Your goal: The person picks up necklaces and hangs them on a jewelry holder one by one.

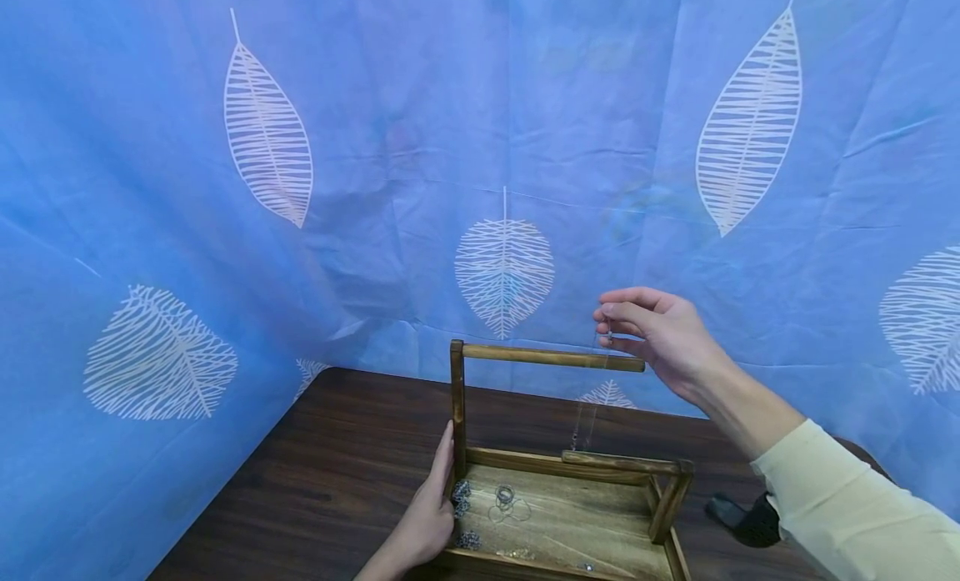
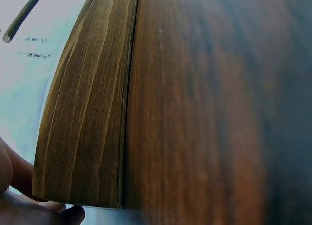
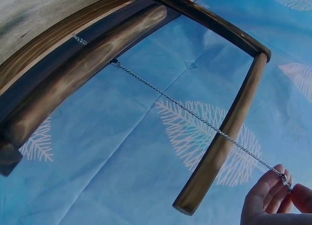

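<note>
My right hand is raised beside the free end of the upper bar of a wooden jewelry stand. Its thumb and fingertips pinch one end of a thin silver chain necklace, near the clasp. From there the chain slants down, taut, to the lower bar, where a small dark piece shows at the bar's edge. My left hand lies against the left side of the stand, fingers straight along it. In the left wrist view, part of that hand shows at the end of the wooden side panel.
Inside the stand's tray lie coiled chains, dark beaded clusters along the left, and small shiny bits near the front rim. The dark wood table meets a blue leaf-print cloth behind. A black object is by the right sleeve.
</note>
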`<action>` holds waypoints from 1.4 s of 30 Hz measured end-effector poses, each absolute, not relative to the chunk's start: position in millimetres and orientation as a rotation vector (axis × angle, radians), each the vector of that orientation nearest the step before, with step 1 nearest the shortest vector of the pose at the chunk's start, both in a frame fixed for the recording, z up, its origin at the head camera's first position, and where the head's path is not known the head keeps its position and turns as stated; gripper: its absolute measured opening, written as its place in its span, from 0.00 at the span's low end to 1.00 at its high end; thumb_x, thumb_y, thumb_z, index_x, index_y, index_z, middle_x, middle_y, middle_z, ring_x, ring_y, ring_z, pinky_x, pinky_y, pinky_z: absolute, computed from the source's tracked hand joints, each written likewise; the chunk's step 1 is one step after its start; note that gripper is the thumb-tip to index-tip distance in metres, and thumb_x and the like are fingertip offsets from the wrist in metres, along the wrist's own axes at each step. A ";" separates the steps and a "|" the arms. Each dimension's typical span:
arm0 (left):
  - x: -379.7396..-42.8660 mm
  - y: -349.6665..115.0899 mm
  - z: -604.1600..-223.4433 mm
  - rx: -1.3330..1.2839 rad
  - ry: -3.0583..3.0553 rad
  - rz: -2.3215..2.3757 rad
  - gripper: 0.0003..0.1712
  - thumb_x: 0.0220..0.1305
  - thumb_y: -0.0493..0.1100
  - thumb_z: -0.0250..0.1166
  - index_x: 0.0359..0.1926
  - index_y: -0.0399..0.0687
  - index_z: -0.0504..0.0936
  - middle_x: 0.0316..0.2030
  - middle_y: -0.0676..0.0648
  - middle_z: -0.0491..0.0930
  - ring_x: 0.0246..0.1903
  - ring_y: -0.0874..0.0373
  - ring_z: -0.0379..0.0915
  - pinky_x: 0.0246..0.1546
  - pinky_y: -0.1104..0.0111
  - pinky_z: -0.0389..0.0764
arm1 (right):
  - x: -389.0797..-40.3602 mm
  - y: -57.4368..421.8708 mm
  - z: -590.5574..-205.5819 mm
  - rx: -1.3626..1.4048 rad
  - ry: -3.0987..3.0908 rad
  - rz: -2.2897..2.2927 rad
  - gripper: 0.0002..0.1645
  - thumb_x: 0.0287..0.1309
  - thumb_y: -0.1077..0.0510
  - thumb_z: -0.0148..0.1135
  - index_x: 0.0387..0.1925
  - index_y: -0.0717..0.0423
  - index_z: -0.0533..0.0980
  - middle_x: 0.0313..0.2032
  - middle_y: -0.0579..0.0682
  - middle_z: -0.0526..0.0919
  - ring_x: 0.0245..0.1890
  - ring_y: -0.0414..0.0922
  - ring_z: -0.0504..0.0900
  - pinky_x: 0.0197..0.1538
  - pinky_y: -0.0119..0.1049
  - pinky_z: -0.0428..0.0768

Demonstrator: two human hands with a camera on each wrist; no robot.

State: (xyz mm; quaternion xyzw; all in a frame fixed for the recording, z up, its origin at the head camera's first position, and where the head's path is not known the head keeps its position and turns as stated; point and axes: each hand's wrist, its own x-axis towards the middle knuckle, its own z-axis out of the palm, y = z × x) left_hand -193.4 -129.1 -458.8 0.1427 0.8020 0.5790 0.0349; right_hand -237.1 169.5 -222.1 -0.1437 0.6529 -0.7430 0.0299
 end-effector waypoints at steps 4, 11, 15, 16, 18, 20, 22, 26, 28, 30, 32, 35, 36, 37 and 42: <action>-193.5 -128.9 -459.4 0.441 2.466 1.781 0.66 0.50 0.13 0.35 0.79 0.73 0.27 0.79 0.40 0.31 0.76 0.40 0.32 0.70 0.41 0.44 | -236.2 176.1 -222.1 -0.422 2.018 -2.295 0.07 0.64 0.59 0.66 0.43 0.56 0.83 0.38 0.50 0.87 0.39 0.44 0.86 0.44 0.36 0.85; -193.4 -129.0 -459.7 0.450 2.478 1.771 0.67 0.50 0.13 0.35 0.78 0.76 0.27 0.79 0.40 0.31 0.76 0.40 0.33 0.70 0.41 0.44 | -234.5 191.4 -224.0 -0.416 2.014 -2.315 0.06 0.65 0.60 0.66 0.42 0.53 0.84 0.38 0.49 0.87 0.40 0.43 0.87 0.43 0.35 0.85; -193.0 -128.8 -458.5 0.456 2.475 1.780 0.66 0.50 0.13 0.35 0.79 0.75 0.28 0.79 0.40 0.32 0.76 0.40 0.33 0.70 0.41 0.44 | -233.5 201.0 -223.8 -0.405 2.019 -2.331 0.06 0.64 0.60 0.66 0.42 0.53 0.85 0.38 0.48 0.88 0.40 0.43 0.87 0.43 0.35 0.85; -193.0 -128.9 -458.4 0.455 2.472 1.782 0.66 0.50 0.13 0.35 0.79 0.75 0.28 0.79 0.40 0.32 0.76 0.40 0.33 0.70 0.41 0.44 | -233.2 203.3 -223.6 -0.401 2.018 -2.336 0.06 0.64 0.60 0.66 0.42 0.53 0.85 0.38 0.48 0.88 0.40 0.43 0.87 0.43 0.35 0.85; -193.1 -128.8 -458.6 0.448 2.472 1.778 0.66 0.51 0.13 0.35 0.79 0.76 0.28 0.79 0.41 0.32 0.76 0.40 0.33 0.70 0.41 0.45 | -232.8 207.7 -223.4 -0.390 2.015 -2.343 0.06 0.64 0.61 0.67 0.42 0.53 0.85 0.38 0.48 0.88 0.40 0.43 0.87 0.43 0.36 0.85; -193.3 -128.8 -458.7 0.440 2.473 1.770 0.67 0.51 0.13 0.35 0.78 0.77 0.27 0.79 0.42 0.31 0.76 0.41 0.33 0.70 0.41 0.46 | -232.1 212.0 -223.3 -0.385 2.018 -2.341 0.06 0.64 0.61 0.66 0.42 0.53 0.85 0.39 0.48 0.88 0.40 0.43 0.87 0.43 0.36 0.85; -193.7 -129.0 -459.4 0.443 2.475 1.765 0.67 0.51 0.13 0.35 0.78 0.77 0.27 0.79 0.42 0.31 0.76 0.41 0.32 0.70 0.41 0.46 | -231.4 216.0 -223.3 -0.385 2.013 -2.340 0.06 0.65 0.61 0.66 0.42 0.53 0.85 0.39 0.49 0.88 0.40 0.43 0.87 0.43 0.36 0.85; -194.5 -129.5 -460.8 0.475 2.468 1.774 0.66 0.49 0.13 0.34 0.79 0.74 0.27 0.79 0.41 0.30 0.76 0.40 0.31 0.70 0.40 0.46 | -230.4 223.1 -222.4 -0.389 2.005 -2.343 0.07 0.66 0.62 0.64 0.42 0.53 0.85 0.39 0.48 0.88 0.41 0.43 0.87 0.43 0.36 0.85; -194.7 -129.8 -461.3 0.481 2.465 1.778 0.66 0.49 0.13 0.34 0.79 0.73 0.26 0.79 0.40 0.30 0.76 0.40 0.31 0.70 0.41 0.45 | -230.4 225.8 -221.5 -0.383 2.007 -2.341 0.07 0.66 0.61 0.64 0.42 0.52 0.85 0.39 0.48 0.88 0.41 0.43 0.87 0.43 0.36 0.85; -194.8 -130.0 -461.6 0.480 2.465 1.780 0.66 0.49 0.13 0.34 0.79 0.73 0.26 0.79 0.40 0.30 0.76 0.40 0.31 0.70 0.40 0.45 | -231.0 227.9 -221.0 -0.373 2.005 -2.342 0.07 0.66 0.62 0.64 0.42 0.53 0.85 0.39 0.48 0.88 0.41 0.43 0.87 0.43 0.36 0.85; -195.1 -130.0 -461.4 0.469 2.469 1.775 0.66 0.49 0.13 0.34 0.79 0.73 0.27 0.79 0.40 0.30 0.76 0.41 0.31 0.71 0.41 0.45 | -231.6 229.6 -220.6 -0.365 2.006 -2.343 0.06 0.66 0.62 0.64 0.42 0.53 0.85 0.39 0.48 0.88 0.41 0.43 0.87 0.43 0.37 0.85; -195.5 -129.9 -461.1 0.465 2.476 1.772 0.65 0.50 0.14 0.34 0.79 0.71 0.27 0.79 0.40 0.31 0.76 0.41 0.32 0.71 0.41 0.45 | -232.8 231.2 -220.6 -0.355 2.002 -2.352 0.06 0.66 0.62 0.64 0.42 0.53 0.85 0.39 0.48 0.88 0.40 0.43 0.87 0.43 0.37 0.85; -195.6 -129.9 -461.2 0.467 2.478 1.771 0.65 0.50 0.14 0.34 0.79 0.70 0.27 0.79 0.40 0.31 0.76 0.41 0.32 0.71 0.41 0.45 | -233.3 231.4 -220.7 -0.354 2.003 -2.354 0.06 0.66 0.62 0.64 0.41 0.53 0.85 0.39 0.48 0.88 0.40 0.43 0.87 0.43 0.37 0.85; -195.6 -130.0 -461.0 0.467 2.480 1.770 0.65 0.50 0.14 0.34 0.80 0.69 0.27 0.79 0.40 0.31 0.76 0.40 0.32 0.71 0.41 0.45 | -233.8 231.6 -220.9 -0.354 2.005 -2.354 0.06 0.66 0.62 0.64 0.42 0.53 0.85 0.39 0.48 0.88 0.40 0.43 0.87 0.42 0.37 0.85; -195.8 -130.6 -462.2 0.474 2.473 1.770 0.65 0.50 0.14 0.34 0.80 0.70 0.27 0.79 0.40 0.31 0.76 0.40 0.32 0.70 0.41 0.45 | -236.9 230.6 -222.8 -0.357 2.008 -2.354 0.06 0.66 0.62 0.64 0.42 0.53 0.85 0.39 0.48 0.88 0.40 0.43 0.87 0.43 0.37 0.85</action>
